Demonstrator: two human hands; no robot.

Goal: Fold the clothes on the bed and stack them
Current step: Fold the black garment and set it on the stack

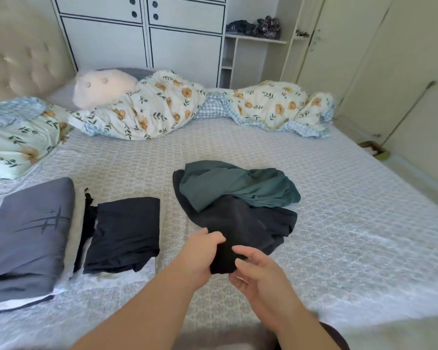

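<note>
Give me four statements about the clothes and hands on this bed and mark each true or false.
1. The left hand grips the black garment. True.
2. The teal garment is neatly folded on the stack. False: it lies crumpled, partly on the black garment.
3. A folded navy garment lies left of the hands, beside the grey folded item. True.
4. The right hand rests on the floral duvet. False: it is at the black garment's near edge.
</note>
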